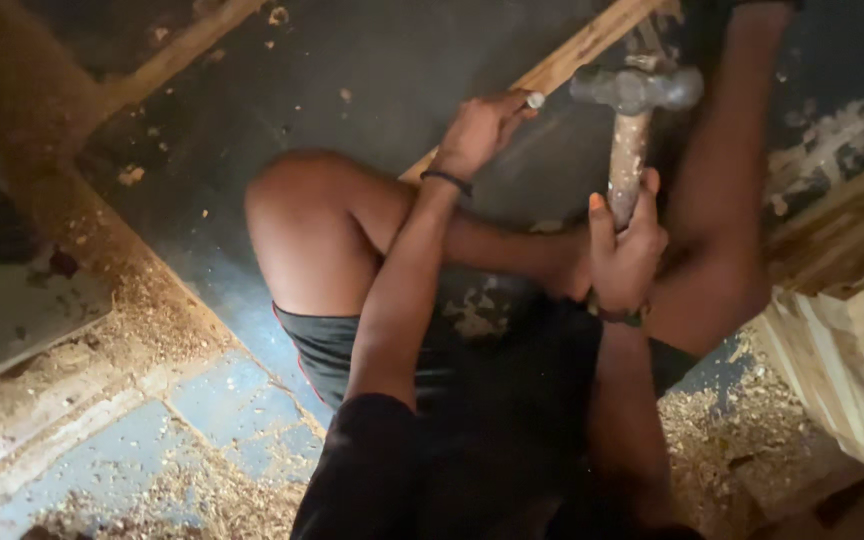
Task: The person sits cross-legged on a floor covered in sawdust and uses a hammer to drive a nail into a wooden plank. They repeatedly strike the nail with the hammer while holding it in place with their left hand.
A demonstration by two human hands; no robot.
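Observation:
My right hand (624, 250) grips the worn wooden handle of a hammer (635, 110), whose grey metal head is raised just right of my other hand. My left hand (477, 130) reaches forward over my bent knee and pinches a small nail (535, 100) against a long wooden strip (572, 52) that runs diagonally across the dark floor. A dark band circles my left wrist. I sit on the floor in dark shorts, legs bent to either side.
Sawdust and wood shavings (722, 430) cover the blue-grey floor. Stacked pale wooden boards (852, 300) stand at the right. A second wooden strip (177, 55) lies at the top left, and a dusty ledge (22, 310) sits at the left.

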